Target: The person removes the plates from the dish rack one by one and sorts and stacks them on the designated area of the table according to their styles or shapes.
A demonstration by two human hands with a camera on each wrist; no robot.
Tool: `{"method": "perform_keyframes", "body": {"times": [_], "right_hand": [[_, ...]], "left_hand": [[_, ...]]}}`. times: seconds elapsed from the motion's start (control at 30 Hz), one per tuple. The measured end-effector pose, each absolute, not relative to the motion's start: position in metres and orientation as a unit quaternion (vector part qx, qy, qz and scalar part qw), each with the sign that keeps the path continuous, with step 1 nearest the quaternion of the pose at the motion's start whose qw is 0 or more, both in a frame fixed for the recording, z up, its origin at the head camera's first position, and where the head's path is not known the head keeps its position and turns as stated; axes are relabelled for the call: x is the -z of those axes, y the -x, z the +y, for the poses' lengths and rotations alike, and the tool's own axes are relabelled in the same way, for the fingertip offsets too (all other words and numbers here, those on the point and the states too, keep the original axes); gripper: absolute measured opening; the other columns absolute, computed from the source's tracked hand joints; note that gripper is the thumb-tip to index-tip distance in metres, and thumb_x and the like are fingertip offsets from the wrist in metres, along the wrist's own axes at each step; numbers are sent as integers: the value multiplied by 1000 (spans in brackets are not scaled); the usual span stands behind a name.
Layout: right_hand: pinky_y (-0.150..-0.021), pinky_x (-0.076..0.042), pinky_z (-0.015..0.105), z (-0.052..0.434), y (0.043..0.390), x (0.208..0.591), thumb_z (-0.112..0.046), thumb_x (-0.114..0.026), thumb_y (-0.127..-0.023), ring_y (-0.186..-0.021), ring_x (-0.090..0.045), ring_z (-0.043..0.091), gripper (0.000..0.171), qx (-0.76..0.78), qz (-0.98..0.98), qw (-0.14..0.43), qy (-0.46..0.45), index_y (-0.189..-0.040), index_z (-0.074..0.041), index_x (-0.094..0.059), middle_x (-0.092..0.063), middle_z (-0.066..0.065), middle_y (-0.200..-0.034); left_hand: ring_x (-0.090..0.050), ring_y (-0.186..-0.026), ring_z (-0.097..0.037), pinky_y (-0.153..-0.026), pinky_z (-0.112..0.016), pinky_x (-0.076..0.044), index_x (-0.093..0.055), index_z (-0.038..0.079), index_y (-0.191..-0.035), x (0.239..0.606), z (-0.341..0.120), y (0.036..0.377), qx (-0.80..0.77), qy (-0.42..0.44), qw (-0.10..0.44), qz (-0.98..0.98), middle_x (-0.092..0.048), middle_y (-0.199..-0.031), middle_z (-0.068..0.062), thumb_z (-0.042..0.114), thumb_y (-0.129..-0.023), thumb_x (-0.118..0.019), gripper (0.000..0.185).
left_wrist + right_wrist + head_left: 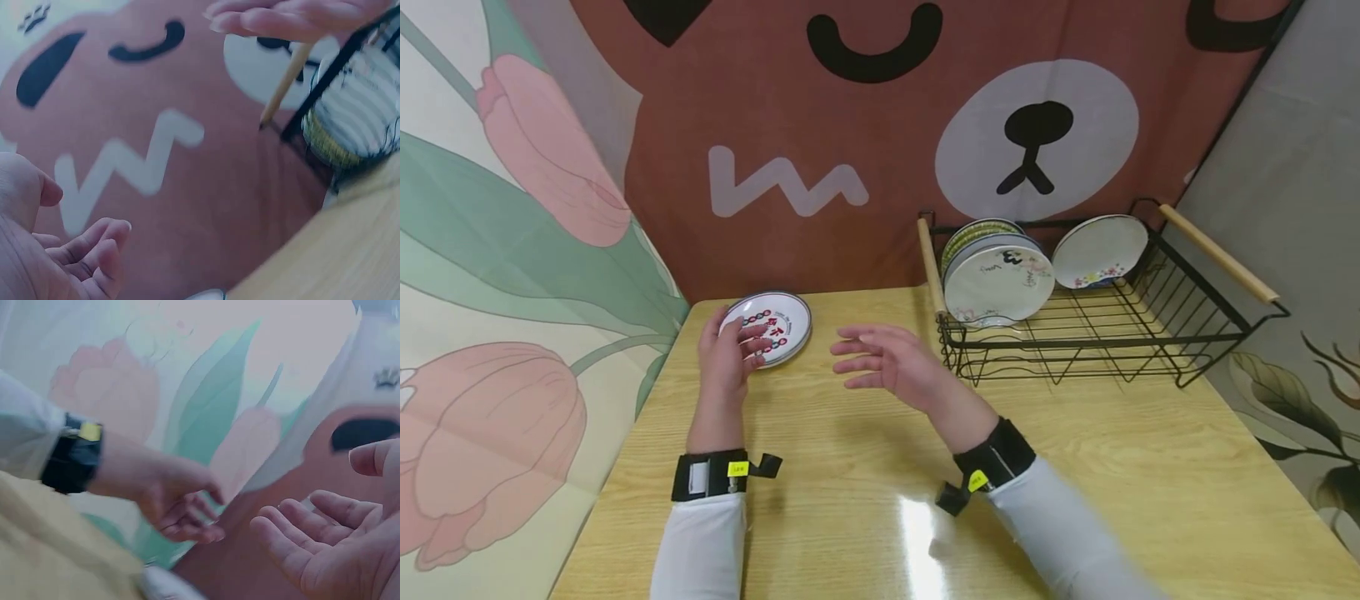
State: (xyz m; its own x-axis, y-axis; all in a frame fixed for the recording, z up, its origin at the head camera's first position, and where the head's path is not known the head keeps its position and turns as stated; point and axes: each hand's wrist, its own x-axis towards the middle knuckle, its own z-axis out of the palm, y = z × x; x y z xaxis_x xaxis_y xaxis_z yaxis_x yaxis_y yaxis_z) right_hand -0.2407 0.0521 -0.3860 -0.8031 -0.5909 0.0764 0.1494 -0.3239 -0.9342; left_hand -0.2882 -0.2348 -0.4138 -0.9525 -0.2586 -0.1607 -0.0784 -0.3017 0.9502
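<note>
My left hand [727, 358] hovers over the left edge of a small stack of white plates [795, 317] with dark rims and a red and blue print. Its fingers are loosely bent and grip nothing. In the left wrist view, the left palm [31, 244] faces inward, with a sliver of plate [209, 295] at the bottom edge. My right hand [895, 364] is held above the table between the plates and the rack, fingers extended toward the left. Nothing lies in the right palm [337, 550] in the right wrist view.
A black wire dish rack [1075, 342] with wooden handles stands at the back right. Several plates lean upright in its left part, a flower-print plate [1000, 287] in front; another plate [1101, 250] leans at its back right. Printed cloths hang behind and beside the wooden table [820, 467].
</note>
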Motion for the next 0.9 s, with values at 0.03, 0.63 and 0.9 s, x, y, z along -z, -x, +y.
{"method": "perform_keyframes", "body": {"times": [0.03, 0.63, 0.9], "right_hand": [[-95, -60, 43, 59, 240, 377, -22, -44, -107, -110, -72, 25, 41, 785, 532, 225, 224, -139, -1, -59, -64, 25, -137], [-101, -55, 33, 184, 303, 270, -22, -56, -106, -117, -64, 17, 40, 598, 781, 16, 178, -143, -10, -58, -66, 4, -131], [-111, -45, 50, 228, 344, 265, -37, -63, -101, -132, -57, 31, 53, 397, 908, -12, 131, -148, -13, -55, -60, 17, -145]], "left_hand": [[-75, -71, -13, -54, -23, -56, -28, 27, -160, 409, -230, 285, 801, -131, 55, -581, -76, -96, -1, 27, -108, -47, 55], [-74, -111, -23, -85, -36, -62, -38, 25, -156, 388, -124, 234, 864, 27, -57, -500, -72, -124, -9, 16, -105, -44, 52], [-74, -111, -21, -83, -34, -61, -33, 23, -159, 412, -89, 224, 851, 39, -153, -500, -58, -146, -25, 16, -105, -44, 55]]}}
